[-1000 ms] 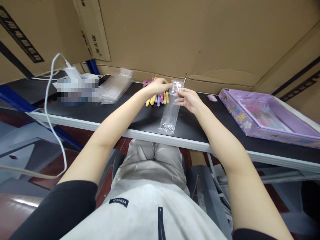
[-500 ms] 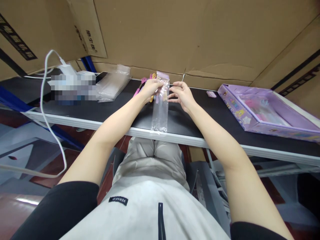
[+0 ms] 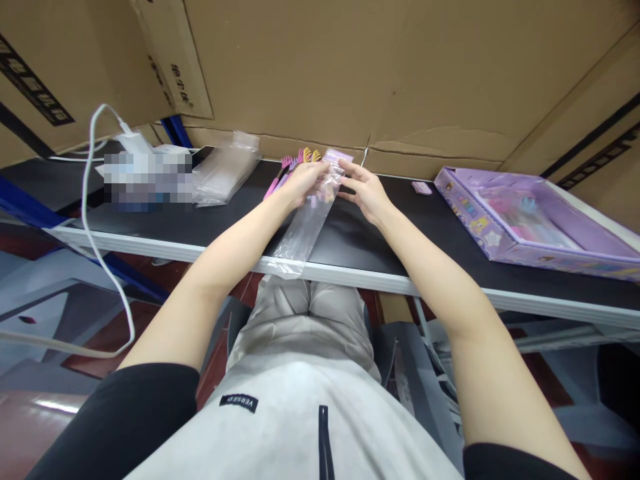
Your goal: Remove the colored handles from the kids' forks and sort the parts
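A long clear plastic bag (image 3: 305,233) with a purple card (image 3: 339,156) at its top lies slantwise over the black tabletop, its lower end hanging past the front edge. My left hand (image 3: 306,181) pinches the bag just below the card. At the card's right side, my right hand (image 3: 367,190) has its fingertips on the bag's upper edge, the other fingers a little apart. Behind my left hand lie several pink, purple and yellow sticks with claw-shaped ends (image 3: 300,157), partly hidden by the hand. Small coloured pieces show through the bag between my hands.
To the left is a stack of clear plastic bags (image 3: 225,173), beside a white charger (image 3: 135,143) with a looping cable. At right stands an open purple box (image 3: 480,227) with a filled clear packet inside. A small purple card pack (image 3: 421,188) lies near the cardboard wall (image 3: 400,80).
The bag has turned from nearly straight to slanted, its top shifting right and its lower end left. My right fingertips have come onto its top beside the card.
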Demonstrator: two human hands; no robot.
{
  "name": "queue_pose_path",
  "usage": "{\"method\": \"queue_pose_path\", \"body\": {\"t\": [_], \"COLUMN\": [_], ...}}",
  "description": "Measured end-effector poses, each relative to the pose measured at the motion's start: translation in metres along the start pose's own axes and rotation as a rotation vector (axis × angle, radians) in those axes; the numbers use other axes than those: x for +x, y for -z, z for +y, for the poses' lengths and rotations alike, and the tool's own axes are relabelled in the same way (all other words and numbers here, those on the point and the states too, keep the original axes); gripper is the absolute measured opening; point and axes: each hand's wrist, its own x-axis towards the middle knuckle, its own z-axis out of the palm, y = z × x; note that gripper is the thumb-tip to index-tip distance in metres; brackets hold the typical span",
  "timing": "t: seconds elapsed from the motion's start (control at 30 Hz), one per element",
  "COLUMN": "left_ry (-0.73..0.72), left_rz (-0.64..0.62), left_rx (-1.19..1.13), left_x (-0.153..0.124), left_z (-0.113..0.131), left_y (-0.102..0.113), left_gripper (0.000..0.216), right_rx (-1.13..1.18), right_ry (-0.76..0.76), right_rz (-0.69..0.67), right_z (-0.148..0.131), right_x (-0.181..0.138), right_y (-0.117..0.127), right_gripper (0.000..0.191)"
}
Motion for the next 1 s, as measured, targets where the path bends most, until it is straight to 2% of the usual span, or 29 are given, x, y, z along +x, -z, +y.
{"method": "queue_pose_path", "body": {"t": [0.23, 0.57, 0.83, 1.0], "left_ry": [-0.017, 0.028, -0.04, -0.013], "left_rz": [0.067, 0.043, 0.09, 0.073], "left_rx": [0.017, 0.029, 0.059, 0.062], "left_x": [-0.002, -0.005, 0.0, -0.006], "left_z": [0.003, 0.005, 0.0, 0.007], "left_y": [-0.004, -0.008, -0.004, -0.007], "left_gripper": [0.016, 0.018, 0.021, 0.025], "right_rx": [-0.009, -0.033, -0.047, -0.061], "right_ry": [-0.039, -0.029, -0.012, -0.018], "right_rz": [0.052, 0.122, 0.077, 0.115], "right_z": [-0.01, -0.004, -0.001, 0.006], "right_x": [-0.007, 0.002, 0.001, 0.009], "right_y": [-0.007, 0.001, 0.004, 0.009], "right_gripper": [0.044, 0.047, 0.028, 0.036]}}
